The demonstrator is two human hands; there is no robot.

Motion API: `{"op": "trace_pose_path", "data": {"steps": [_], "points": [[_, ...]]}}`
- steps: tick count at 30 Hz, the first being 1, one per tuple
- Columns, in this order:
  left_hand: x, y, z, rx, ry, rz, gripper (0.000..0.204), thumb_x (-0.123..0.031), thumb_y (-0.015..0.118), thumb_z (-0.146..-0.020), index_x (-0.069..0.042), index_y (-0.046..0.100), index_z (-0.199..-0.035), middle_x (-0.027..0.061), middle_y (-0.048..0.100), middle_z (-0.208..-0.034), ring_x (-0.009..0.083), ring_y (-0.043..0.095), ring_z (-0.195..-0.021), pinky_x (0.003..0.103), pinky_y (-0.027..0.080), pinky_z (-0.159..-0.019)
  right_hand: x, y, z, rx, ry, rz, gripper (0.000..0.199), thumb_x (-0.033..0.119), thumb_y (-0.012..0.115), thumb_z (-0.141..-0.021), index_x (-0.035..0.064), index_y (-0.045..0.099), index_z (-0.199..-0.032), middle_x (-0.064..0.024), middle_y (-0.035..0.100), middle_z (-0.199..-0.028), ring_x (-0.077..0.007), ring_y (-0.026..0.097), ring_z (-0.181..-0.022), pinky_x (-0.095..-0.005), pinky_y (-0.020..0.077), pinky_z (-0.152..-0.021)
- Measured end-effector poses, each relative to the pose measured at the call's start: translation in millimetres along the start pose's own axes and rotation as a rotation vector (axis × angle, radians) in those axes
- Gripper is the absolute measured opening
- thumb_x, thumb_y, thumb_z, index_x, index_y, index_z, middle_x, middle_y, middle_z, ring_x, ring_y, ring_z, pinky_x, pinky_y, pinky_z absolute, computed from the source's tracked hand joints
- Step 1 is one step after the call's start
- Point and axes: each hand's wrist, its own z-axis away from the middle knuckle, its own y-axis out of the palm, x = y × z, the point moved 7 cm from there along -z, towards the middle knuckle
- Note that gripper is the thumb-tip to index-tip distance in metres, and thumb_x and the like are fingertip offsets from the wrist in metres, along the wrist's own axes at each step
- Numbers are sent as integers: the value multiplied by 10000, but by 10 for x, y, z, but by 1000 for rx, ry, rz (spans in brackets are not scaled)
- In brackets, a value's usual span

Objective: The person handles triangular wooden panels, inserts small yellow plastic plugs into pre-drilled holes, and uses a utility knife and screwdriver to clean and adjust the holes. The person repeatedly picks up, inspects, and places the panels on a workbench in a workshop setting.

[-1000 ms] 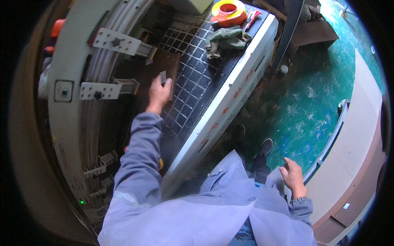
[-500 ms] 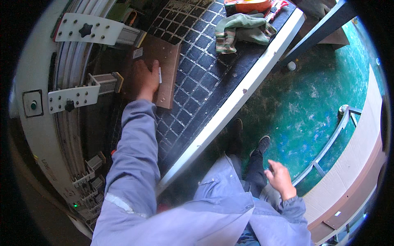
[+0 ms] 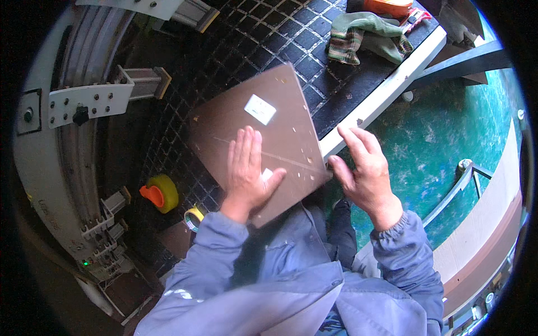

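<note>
A flat brown panel [image 3: 291, 112] lies at an angle on the black gridded bench, its near corner overhanging the bench's edge toward me. A white rectangular label [image 3: 260, 109] is on its face, with small pale flecks toward its right side. My left hand [image 3: 246, 173] rests flat on the panel, fingers stretched out and thumb apart. A small white piece shows between that thumb and the palm; I cannot tell what it is. By the panel's right corner is my right hand [image 3: 367, 173], open, its thumb close to the edge and nothing visible in it.
Metal clamp arms [image 3: 143, 84] line the machine at left. A yellow-and-orange tape dispenser [image 3: 162, 193] and a yellow tape roll [image 3: 194, 217] lie near my left sleeve. Green gloves [image 3: 367, 36] and a red cutter [image 3: 416, 19] sit at the far right, above a white bench edge [image 3: 386, 89].
The brown panel has come from beside the clamps toward me, turned at an angle, with my left hand on it. My right hand has risen to the panel's right corner.
</note>
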Motion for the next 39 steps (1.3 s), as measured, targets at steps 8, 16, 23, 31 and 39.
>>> {"op": "trace_pose_path", "data": {"steps": [8,16,23,31,39], "points": [[225,-53,308,72,134,4,992,-653,692,-871,-52,382,-1596,211,339,-1667,387,268,-1571,547,221,-1262,227,586,25,49,-99,292,533,355,827,-779,221,701,-1279,-138,574,-1397,-350,514,-1334,-516,399,-1047],[1044,-306,623,-32,122,10,916,-447,738,-852,-64,357,-1592,233,386,-1617,434,390,-1482,533,284,-1242,36,498,379,-93,281,-7,636,188,882,-780,50,599,-1333,-153,643,-1109,-324,665,-982,-393,564,-828],[1267,-377,661,-162,-84,222,853,-340,714,-900,-7,330,-1585,238,388,-1604,403,381,-1482,504,315,-1223,-273,970,667,322,993,-1143,382,79,765,-861,-51,655,-1203,-81,746,-1034,-119,688,-869,-281,572,-790],[870,-486,520,-523,-658,1183,675,-178,644,-1032,40,293,-1566,222,427,-1561,291,440,-1423,451,349,-1184,-145,405,952,485,743,-1323,342,54,746,-811,-39,735,-1140,-63,759,-1057,-135,681,-946,-311,556,-851],[-800,-1282,460,-214,-133,1680,379,74,706,-900,-34,635,-1257,116,713,-1175,230,684,-1107,407,533,-1012,-386,-560,1847,271,608,-1053,420,-80,723,-820,50,727,-1220,-2,736,-1175,-130,650,-1076,-323,540,-965]]}}
